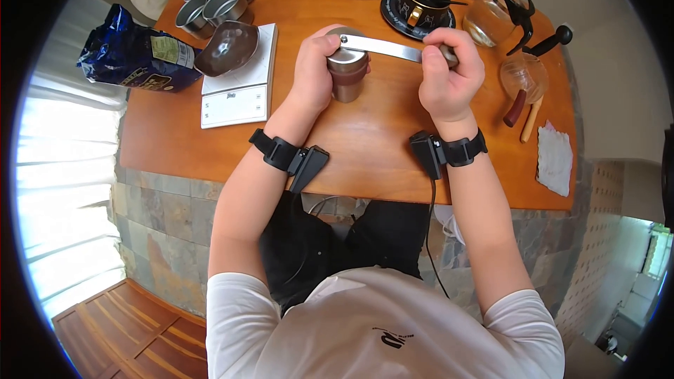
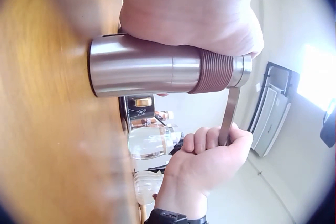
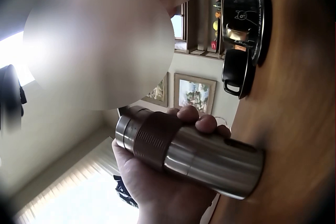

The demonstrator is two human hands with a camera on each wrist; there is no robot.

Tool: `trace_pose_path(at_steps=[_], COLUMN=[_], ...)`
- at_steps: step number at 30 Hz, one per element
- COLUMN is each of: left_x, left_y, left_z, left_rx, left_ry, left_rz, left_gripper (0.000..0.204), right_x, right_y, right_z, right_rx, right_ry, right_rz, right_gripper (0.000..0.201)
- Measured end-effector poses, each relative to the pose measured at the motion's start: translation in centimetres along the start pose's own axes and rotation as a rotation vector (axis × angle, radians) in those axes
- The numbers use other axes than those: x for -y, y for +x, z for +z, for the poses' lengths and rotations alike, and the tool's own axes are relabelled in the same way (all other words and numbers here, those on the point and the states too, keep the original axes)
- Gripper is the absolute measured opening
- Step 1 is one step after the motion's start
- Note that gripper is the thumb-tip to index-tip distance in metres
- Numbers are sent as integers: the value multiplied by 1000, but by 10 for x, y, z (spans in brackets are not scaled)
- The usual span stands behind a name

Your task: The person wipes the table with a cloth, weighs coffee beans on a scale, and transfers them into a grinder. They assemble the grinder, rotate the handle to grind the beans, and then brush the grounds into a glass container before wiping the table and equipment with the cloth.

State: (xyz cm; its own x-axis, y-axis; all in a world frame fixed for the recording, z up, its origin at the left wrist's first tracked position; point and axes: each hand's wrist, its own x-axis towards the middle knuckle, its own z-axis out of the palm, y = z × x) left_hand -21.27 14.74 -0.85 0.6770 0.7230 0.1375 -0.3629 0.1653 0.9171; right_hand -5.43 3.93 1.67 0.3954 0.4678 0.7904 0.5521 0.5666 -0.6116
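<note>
A steel hand coffee grinder (image 1: 347, 90) with a brown ribbed band stands upright on the wooden table. My left hand (image 1: 310, 74) wraps round its upper body, the thumb at the lid. From the lid a flat metal crank arm (image 1: 386, 48) reaches to the right. My right hand (image 1: 453, 81) grips the crank's knob (image 1: 449, 56) with curled fingers, which partly hide it. In the left wrist view the grinder (image 2: 142, 69) has its base at the tabletop. The right wrist view shows the left fingers (image 3: 206, 123) curled round the grinder (image 3: 215, 161).
Left are a white scale (image 1: 235, 104), a brown bowl (image 1: 228, 49), a blue bag (image 1: 137, 56) and several metal cups (image 1: 226, 5). Black cups on saucers (image 1: 400, 24) stand behind. Right are a glass pot (image 1: 484, 21), a glass vessel (image 1: 523, 77) and a white cloth (image 1: 554, 158).
</note>
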Motion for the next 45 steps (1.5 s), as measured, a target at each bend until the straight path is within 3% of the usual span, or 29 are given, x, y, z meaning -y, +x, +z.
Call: trace_pose_path(at_steps=[3,5,7,10,12,14,16,17,20,22,27,30,34,35,36,37,38,39,41,42,45], left_x=[-1,1,4,9,4,7,7,4,7,1,-2,0,11,11,2,-8,-10,-11,-15,-9,14], left_y=[-3,-1,1,3,-1,-4,-9,-14,-20,-26,-37,-40,-43,-42,-39,-37,-37,-37,-33,-27,-5], left_z=[4,1,-2,-2,1,7,15,26,32,36,48,52,66,67,43,39,39,40,40,36,13], left_rx=[-70,-83,-86,-89,-125,-121,-63,-132,-33,-10,34,91,78,72,419,474,378,281,117,13,-48], left_ry=[-94,-94,-97,-99,-75,-54,16,25,-37,175,293,364,475,495,661,675,623,570,387,119,187], left_rz=[13,26,28,77,-70,-86,-29,-82,7,39,75,154,607,720,458,441,370,302,100,-112,-89], left_gripper=[41,41,41,44,61,64,68,69,73,76,71,60,38,33,30,33,35,38,43,47,51], right_x=[6,11,21,45,56,62,69,72,82,86,96,98,98,95,89,75,56,73,17,11,0], right_y=[1,-4,-3,-10,-16,-19,-24,-26,-26,-27,-22,-23,4,11,18,23,30,44,30,28,26], right_z=[-3,-5,-1,12,19,24,33,35,31,30,25,29,17,10,3,-5,-14,-16,-30,-28,-23], right_rx=[54,145,334,456,468,543,509,486,573,589,531,466,347,298,251,216,170,225,234,241,199], right_ry=[127,52,2,-1,-35,-88,-52,-4,-32,-52,-119,-198,-246,-283,-319,-367,-370,-355,-340,-337,-331], right_rz=[-30,-34,-308,-394,-378,-526,-529,-532,-526,-483,-485,-492,-307,-172,-38,70,108,416,243,239,319], right_gripper=[21,28,29,21,21,18,21,23,29,31,30,29,24,23,21,21,18,14,20,20,18])
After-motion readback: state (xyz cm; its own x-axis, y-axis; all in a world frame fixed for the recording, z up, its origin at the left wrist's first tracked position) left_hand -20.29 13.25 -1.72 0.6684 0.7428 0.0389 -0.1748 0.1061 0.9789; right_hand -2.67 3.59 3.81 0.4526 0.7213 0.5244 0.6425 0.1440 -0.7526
